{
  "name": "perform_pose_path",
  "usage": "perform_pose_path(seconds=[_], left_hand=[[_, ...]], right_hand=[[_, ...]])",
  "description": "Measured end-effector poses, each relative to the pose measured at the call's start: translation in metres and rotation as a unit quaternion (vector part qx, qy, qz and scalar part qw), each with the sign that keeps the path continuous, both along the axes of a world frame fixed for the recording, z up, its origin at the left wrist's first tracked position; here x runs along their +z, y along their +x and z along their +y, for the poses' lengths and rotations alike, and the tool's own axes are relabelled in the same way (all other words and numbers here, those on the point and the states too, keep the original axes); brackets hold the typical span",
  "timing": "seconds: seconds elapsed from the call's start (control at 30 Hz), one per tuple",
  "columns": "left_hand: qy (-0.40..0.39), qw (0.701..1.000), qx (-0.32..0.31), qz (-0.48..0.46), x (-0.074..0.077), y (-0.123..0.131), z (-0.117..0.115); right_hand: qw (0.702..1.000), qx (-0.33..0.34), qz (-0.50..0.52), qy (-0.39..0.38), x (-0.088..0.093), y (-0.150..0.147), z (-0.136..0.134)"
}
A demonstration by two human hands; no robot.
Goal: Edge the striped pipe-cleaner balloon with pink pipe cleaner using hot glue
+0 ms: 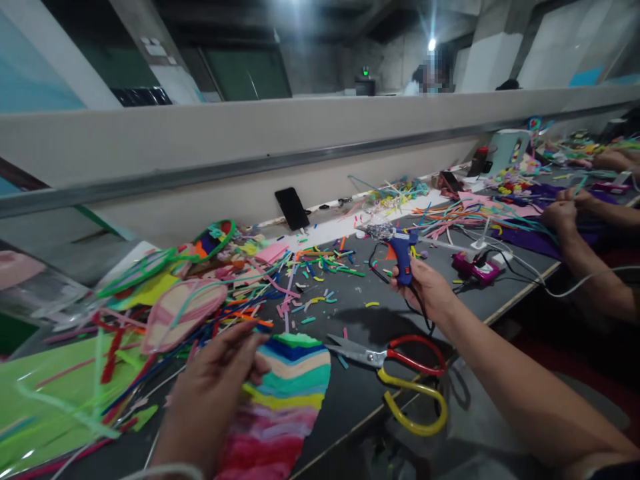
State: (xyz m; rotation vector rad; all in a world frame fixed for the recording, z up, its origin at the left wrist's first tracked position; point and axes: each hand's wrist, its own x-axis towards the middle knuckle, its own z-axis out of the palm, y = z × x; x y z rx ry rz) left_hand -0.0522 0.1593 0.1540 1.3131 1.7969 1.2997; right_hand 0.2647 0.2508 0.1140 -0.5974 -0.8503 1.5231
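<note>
My right hand (425,283) grips a blue hot glue gun (401,257) by its handle, its nozzle pointing left above the table. My left hand (220,387) is closed in a pinch over the upper left edge of a rounded piece covered in striped pipe cleaners (295,383), in green, blue, cream, yellow, pink and red. A dark blue bit shows by the left fingertips; whether they hold it is unclear. Scissors (373,357) with one red and one yellow handle lie partly open right of the striped piece, handles over the table edge.
Cut pipe cleaner bits (320,267) litter the table (350,400). At left are a pink oval piece (185,313) and a green sheet (60,387). A phone (292,208) leans at the back. A magenta power strip (475,268) with cables lies right, near another person's hands (563,213).
</note>
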Motion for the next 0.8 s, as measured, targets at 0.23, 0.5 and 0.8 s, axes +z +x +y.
perform_pose_path(seconds=[0.23,0.5,0.8], left_hand=[[-0.059,0.989,-0.131,-0.030,-0.044,0.025,0.009],[-0.045,0.992,-0.098,-0.071,-0.057,0.016,-0.003],[-0.038,0.988,-0.103,-0.112,-0.061,0.015,-0.004]], right_hand=[[0.990,0.123,0.061,-0.038,0.001,-0.011,-0.020],[0.981,0.174,0.079,-0.034,0.011,-0.017,-0.030],[0.983,0.176,0.046,-0.031,0.012,-0.024,-0.027]])
